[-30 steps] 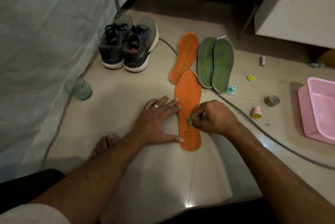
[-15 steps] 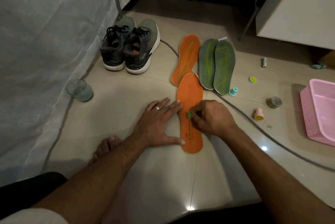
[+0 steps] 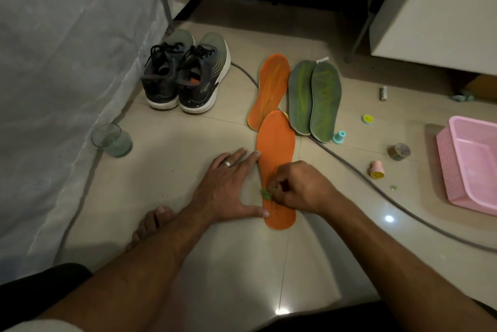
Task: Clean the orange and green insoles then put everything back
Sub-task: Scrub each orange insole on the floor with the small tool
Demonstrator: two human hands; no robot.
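The near orange foam insole (image 3: pixel 277 159) lies lengthwise on the pale tiled floor (image 3: pixel 172 148), its heel toward the person; the left hand (image 3: pixel 228 186), wearing a silver ring, lies flat beside it with fingers spread, fingertips and thumb touching the insole's left edge; the right hand (image 3: pixel 298 186) rests on the insole's heel half, its grip pinched together on a small green scrap (image 3: pixel 266 194) pressed against the orange surface; what the scrap is made of cannot be told. A second orange insole (image 3: pixel 271 87) lies beyond, its heel end tucked under the toe of the near one; two dark green insoles with lighter green markings (image 3: pixel 314 97) lie side by side just to its right, overlapping each other. A pair of dark grey and green lace-up trainers (image 3: pixel 185 76) stands farther left, near a grey draped cloth (image 3: pixel 67 62); a clear drinking glass (image 3: pixel 111 140) sits by that cloth. A grey cable (image 3: pixel 376 192) runs across the floor past the insoles; a pink plastic basket (image 3: pixel 470 167) sits at the right edge, with several small caps and a roll scattered between.
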